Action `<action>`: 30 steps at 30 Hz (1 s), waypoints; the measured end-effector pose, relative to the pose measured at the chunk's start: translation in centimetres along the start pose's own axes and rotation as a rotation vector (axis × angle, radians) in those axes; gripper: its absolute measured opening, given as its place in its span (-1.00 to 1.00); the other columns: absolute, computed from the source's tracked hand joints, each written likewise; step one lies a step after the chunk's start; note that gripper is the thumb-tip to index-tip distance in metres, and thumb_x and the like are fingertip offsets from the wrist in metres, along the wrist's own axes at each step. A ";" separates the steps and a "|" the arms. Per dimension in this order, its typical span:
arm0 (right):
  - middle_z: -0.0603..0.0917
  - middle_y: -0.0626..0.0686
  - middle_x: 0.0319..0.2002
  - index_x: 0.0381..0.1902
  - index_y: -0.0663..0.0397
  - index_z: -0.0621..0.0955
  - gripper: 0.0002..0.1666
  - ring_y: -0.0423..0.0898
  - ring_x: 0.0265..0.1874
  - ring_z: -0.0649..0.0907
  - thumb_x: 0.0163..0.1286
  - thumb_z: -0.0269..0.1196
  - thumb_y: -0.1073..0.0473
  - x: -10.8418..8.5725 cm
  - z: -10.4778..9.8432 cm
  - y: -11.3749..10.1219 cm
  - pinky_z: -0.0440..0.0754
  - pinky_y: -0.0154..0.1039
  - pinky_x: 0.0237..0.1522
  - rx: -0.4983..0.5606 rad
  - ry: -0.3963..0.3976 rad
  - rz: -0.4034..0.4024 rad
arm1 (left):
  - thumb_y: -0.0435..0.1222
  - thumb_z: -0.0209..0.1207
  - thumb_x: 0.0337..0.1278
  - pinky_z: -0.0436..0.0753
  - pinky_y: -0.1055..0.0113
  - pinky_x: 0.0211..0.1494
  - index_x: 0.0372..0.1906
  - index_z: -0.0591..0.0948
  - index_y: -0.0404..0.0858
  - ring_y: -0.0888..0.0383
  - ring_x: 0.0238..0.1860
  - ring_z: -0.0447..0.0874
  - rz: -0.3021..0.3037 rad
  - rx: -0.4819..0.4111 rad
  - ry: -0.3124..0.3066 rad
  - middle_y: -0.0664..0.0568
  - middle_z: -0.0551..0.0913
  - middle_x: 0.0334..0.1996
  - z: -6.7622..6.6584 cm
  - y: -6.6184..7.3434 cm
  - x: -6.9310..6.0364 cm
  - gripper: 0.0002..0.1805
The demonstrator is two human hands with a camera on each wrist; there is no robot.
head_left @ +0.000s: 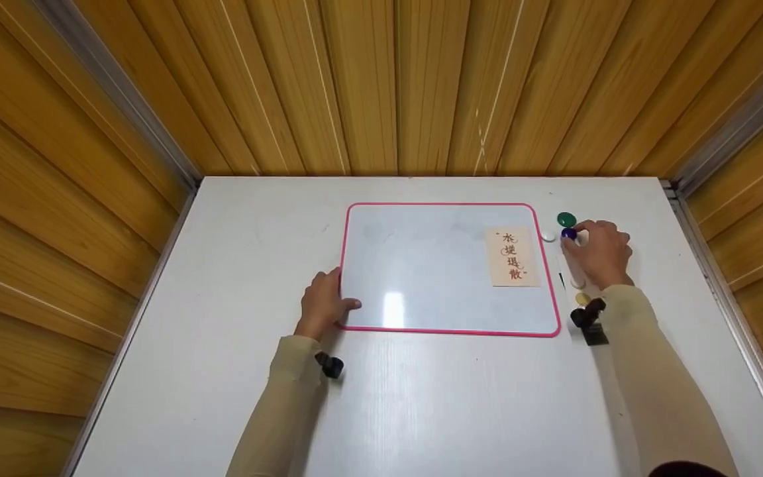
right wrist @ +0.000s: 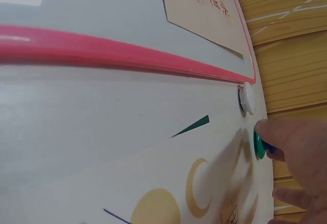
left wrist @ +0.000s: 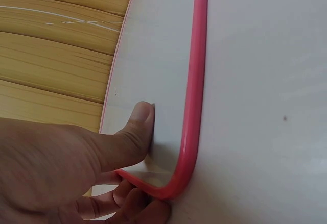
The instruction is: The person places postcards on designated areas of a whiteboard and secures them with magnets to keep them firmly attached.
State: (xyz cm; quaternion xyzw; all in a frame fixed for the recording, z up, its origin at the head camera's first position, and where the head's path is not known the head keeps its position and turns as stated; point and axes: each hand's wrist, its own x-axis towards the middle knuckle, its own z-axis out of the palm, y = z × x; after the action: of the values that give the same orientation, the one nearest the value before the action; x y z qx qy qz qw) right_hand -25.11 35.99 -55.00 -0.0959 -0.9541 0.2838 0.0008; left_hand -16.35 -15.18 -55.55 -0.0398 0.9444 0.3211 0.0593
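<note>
Evidently, the thumb and forefinger of the right hand (head_left: 601, 255) are pinched on a small blue magnet (head_left: 568, 233), or what looks like one, with its dome showing between the fingertips; whether it has left the table (head_left: 454, 397) I cannot tell. Close by the pinch lies a green magnet (head_left: 566, 219), and toward the board sits a white magnet (head_left: 548, 236), right by the pink rim. Under the hand's shadow, flat on the table, is a pale sheet (right wrist: 133, 175) printed with a gold crescent and a gold round. Further in, the whiteboard (head_left: 414, 265) lies flat, with a cream card (head_left: 512, 257) of red-brown characters near its right edge, upright to the viewer; no magnet sits on that card. At the opposite end, the left hand (head_left: 322, 301) grips the board near its lower left corner, thumb over the white face, other fingers curled at the rim. The step in hand seems to be taking up the blue magnet while the board is steadied. The next move, I judge, calls for a firm pinch and a lift clear of the green and white magnets, then a level path over the rim, so that the loose-looking card is not nudged askew.
</note>
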 end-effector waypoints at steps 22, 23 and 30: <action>0.21 0.44 0.49 0.27 0.24 0.54 -0.37 0.51 0.36 0.20 0.46 0.31 -0.10 0.2 -0.4 -2.7 0.13 0.47 0.29 0.010 -0.013 -0.030 | -0.20 0.58 -0.05 0.59 -0.08 0.08 0.40 0.49 -0.32 -0.13 -0.04 0.62 0.003 0.031 -0.006 -0.20 0.61 -0.04 -0.4 0.1 -0.1 -0.15; 0.20 0.45 0.49 0.27 0.25 0.54 -0.36 0.52 0.37 0.19 0.46 0.31 -0.10 0.2 -0.3 -2.7 0.12 0.48 0.29 0.010 -0.014 -0.036 | -0.20 0.58 -0.05 0.59 -0.08 0.08 0.40 0.49 -0.32 -0.13 -0.05 0.62 0.003 0.035 -0.006 -0.20 0.61 -0.05 -0.3 0.1 -0.1 -0.15; 0.23 0.46 0.47 0.28 0.27 0.54 -0.38 0.52 0.35 0.20 0.46 0.31 -0.06 0.1 0.1 -3.0 0.13 0.46 0.29 -0.003 -0.006 -0.083 | -0.19 0.59 -0.07 0.59 -0.06 0.07 0.40 0.49 -0.31 -0.11 -0.06 0.61 -0.002 0.042 -0.011 -0.20 0.61 -0.05 -0.3 0.1 0.0 -0.13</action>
State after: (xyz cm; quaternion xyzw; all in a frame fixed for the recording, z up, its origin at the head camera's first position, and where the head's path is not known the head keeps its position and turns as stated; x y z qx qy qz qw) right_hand -25.78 33.48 -53.44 -0.0556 -0.9577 0.2823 0.0094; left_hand -16.39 -15.23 -55.26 -0.0380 0.9504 0.3015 0.0657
